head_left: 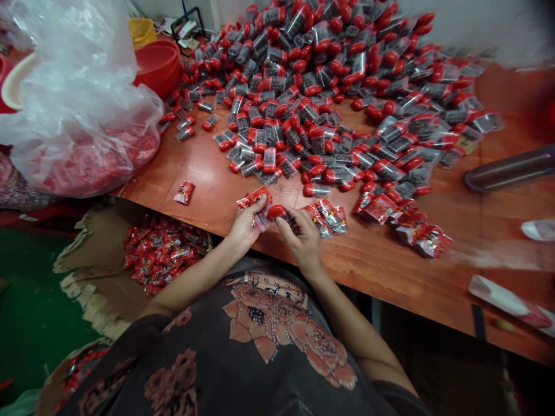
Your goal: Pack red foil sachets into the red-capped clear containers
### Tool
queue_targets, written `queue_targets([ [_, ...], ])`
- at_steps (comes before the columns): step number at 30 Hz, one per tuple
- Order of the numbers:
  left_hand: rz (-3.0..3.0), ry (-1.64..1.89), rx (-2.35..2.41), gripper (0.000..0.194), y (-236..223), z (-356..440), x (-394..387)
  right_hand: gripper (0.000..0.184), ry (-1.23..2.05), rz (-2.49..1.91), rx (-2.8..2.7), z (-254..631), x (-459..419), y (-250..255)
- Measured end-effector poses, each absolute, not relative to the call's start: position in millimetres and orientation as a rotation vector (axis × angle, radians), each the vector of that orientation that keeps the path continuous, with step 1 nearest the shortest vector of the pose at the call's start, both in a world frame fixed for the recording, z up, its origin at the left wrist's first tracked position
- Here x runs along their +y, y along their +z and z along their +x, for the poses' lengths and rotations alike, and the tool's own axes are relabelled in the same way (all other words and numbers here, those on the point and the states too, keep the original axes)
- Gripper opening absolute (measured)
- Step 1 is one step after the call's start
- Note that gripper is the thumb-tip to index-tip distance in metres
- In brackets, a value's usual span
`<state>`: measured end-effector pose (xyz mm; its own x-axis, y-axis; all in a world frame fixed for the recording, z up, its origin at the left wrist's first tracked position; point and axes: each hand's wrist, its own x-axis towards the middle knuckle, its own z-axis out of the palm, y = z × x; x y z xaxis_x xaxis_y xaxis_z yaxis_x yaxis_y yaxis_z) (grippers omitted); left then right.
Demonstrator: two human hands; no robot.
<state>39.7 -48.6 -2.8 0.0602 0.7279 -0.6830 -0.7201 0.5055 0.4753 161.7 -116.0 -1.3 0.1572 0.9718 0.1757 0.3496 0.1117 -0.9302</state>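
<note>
My left hand (245,225) is closed on a small red printed packet (255,197) at the near edge of the red-brown table (208,173). My right hand (303,240) is closed on a clear little container with a red cap (277,211), its cap end touching the packet. Both hands meet just over the table's edge. A large heap of the same red-capped containers (321,86) covers the table beyond them. Loose red packets (332,218) lie beside my right hand, with more packets (403,222) farther right.
A cardboard box of filled red packets (160,251) stands on the floor at lower left. A big clear plastic bag (78,98) sits at the table's left end, with a red basin (158,63) behind it. A single packet (184,192) lies alone. A dark tube (511,169) lies at right.
</note>
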Motion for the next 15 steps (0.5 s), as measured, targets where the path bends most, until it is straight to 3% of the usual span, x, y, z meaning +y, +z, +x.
queue_targets([
  [15,0.015,1.164,1.029,0.011,-1,45,-56,0.033,0.379,-1.447,-1.497,161,-113,-17],
])
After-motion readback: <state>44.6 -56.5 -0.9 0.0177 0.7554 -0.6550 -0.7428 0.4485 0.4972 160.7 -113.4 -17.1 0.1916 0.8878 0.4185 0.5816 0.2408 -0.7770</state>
